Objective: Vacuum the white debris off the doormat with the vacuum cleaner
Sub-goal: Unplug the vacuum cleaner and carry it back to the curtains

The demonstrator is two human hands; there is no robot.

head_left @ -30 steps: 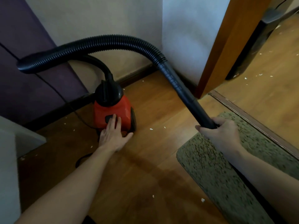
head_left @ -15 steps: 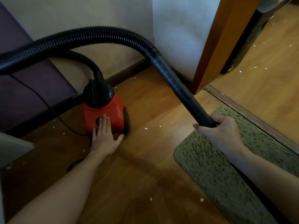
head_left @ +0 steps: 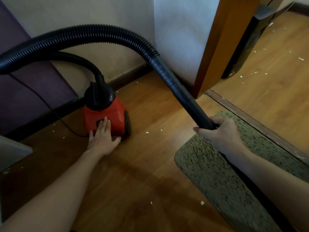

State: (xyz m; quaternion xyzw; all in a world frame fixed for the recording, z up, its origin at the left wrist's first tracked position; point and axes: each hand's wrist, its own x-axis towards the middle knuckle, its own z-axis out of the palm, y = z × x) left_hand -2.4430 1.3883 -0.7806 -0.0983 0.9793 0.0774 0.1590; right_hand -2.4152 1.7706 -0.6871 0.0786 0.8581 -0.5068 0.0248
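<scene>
Canister vacuum cleaner (head_left: 107, 118): red body w/ black domed top, stands on the wood floor (head_left: 150, 164) close to the dark skirting board (head_left: 127, 77). Black ribbed hose (head_left: 100, 33) leaves the top, loops to the left edge of view, arches back over & joins a smooth black wand (head_left: 180, 91) slanting down toward the doormat (head_left: 209, 173).

L grip (head_left: 102, 139): fingers straight, flat on the red body, fingertips at a dark switch (head_left: 99, 122), clamped on nothing. R grip (head_left: 220, 133): fingers curled tight round the wand's lower end. Nozzle tip is hidden behind it, so can't tell if it touches the mat.

Doormat: olive-green, shaggy, dark-speckled, rounded corner. It lies along the threshold strip (head_left: 250, 121), R forearm over it. White debris (head_left: 147, 132): small scraps on the floor betw. vacuum & mat, more just off the mat's left edge & on the next room's floor.

Thin black cord (head_left: 50, 104) runs from the vacuum's left side across a purple panel (head_left: 25, 84). Wooden door frame (head_left: 222, 44) stands at the white wall's corner, w/ a black upright object (head_left: 247, 44) beyond it.
</scene>
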